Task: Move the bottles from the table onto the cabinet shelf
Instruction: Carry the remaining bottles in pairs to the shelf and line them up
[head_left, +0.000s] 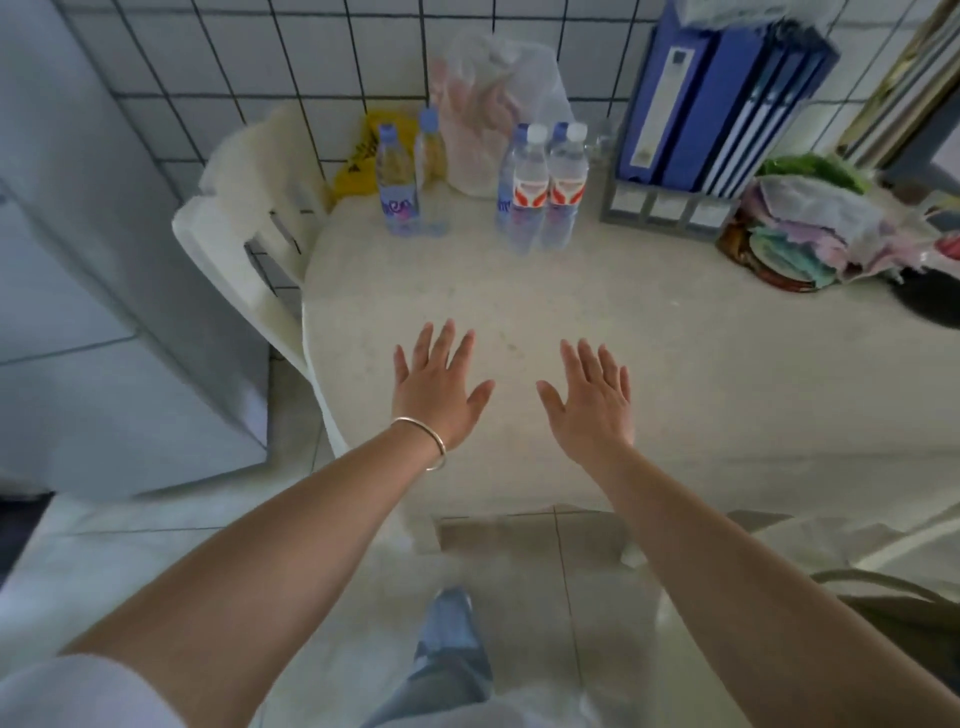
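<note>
Several clear plastic water bottles stand upright at the far side of the pale table (675, 374). On the left, a blue-capped bottle with a blue label (397, 182) stands beside a taller blue-capped bottle (431, 166). On the right, two white-capped bottles with red-and-white labels (529, 192) (566, 182) stand side by side, with blue-capped bottles partly hidden behind them. My left hand (439, 387), with a bangle on its wrist, and my right hand (592, 402) hover flat above the near part of the table, fingers spread, holding nothing. No cabinet shelf shows.
A white plastic chair (244, 244) stands at the table's left, beside a white appliance (104, 312). A clear plastic bag (493, 104) and blue binders in a grey rack (717, 114) stand behind the bottles. A bundle of bags (810, 228) lies far right.
</note>
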